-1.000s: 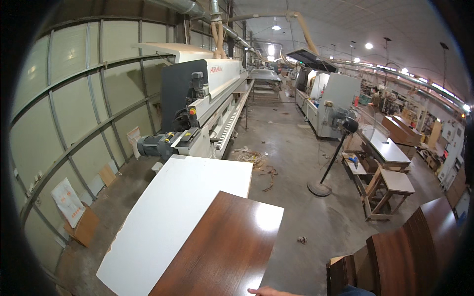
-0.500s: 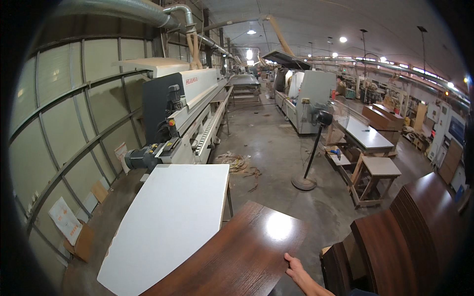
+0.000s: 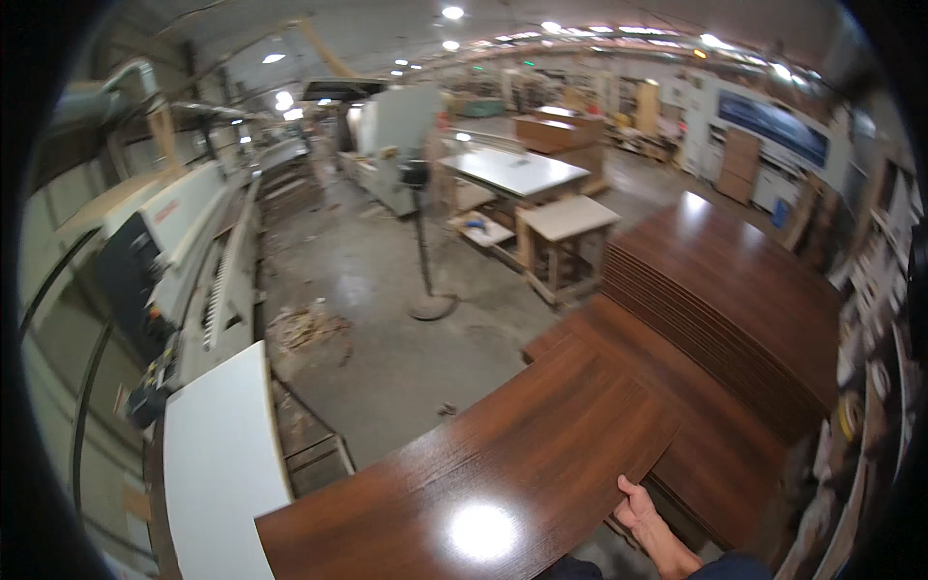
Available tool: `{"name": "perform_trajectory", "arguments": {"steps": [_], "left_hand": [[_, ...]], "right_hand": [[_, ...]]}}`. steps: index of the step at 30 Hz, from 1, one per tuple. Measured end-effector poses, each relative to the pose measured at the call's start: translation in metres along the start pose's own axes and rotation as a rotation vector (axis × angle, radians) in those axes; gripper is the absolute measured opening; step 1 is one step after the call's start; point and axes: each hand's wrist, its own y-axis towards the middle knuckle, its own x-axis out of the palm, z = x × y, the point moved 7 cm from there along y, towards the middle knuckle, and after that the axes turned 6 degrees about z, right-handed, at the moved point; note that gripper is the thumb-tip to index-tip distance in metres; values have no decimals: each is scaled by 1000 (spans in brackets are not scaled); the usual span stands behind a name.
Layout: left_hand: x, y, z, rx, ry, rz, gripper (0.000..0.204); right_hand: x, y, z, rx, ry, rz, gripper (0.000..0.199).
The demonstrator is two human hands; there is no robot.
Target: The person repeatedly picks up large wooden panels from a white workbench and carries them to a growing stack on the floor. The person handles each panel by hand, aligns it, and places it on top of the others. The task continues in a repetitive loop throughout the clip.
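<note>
My right hand (image 3: 636, 507) is closed on the near edge of a long dark-brown wood-grain panel (image 3: 464, 440), thumb on top and the fingers hidden beneath. The panel's left end reaches over the edge of a white-topped table (image 3: 217, 435). Its right end overlaps a low stack of matching brown panels (image 3: 696, 406); I cannot tell whether they touch. Behind that rises a taller stack of brown panels (image 3: 725, 280). My left hand is out of view.
Along the left stands a long pale machine (image 3: 184, 217). A black pedestal fan (image 3: 423, 242) stands on the concrete floor, near a white-topped workbench (image 3: 517, 174) and a small wooden stand (image 3: 565, 220). Scraps (image 3: 304, 329) litter the floor. Racked offcuts (image 3: 870, 387) line the right side.
My view has swung right. The brown panel has moved rightward, off much of the white table and over the low stack, with my right hand still on its edge.
</note>
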Motion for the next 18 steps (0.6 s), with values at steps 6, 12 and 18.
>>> {"name": "perform_trajectory", "arguments": {"steps": [6, 12, 18], "left_hand": [[174, -20, 165, 48, -16, -443, 54], [364, -139, 322, 666, 306, -510, 57], [526, -270, 397, 958, 385, -792, 59]], "right_hand": [[-119, -124, -41, -194, 194, 282, 48], [-196, -200, -53, -474, 408, 500, 48], [-233, -225, -53, -563, 491, 705, 50]]}}
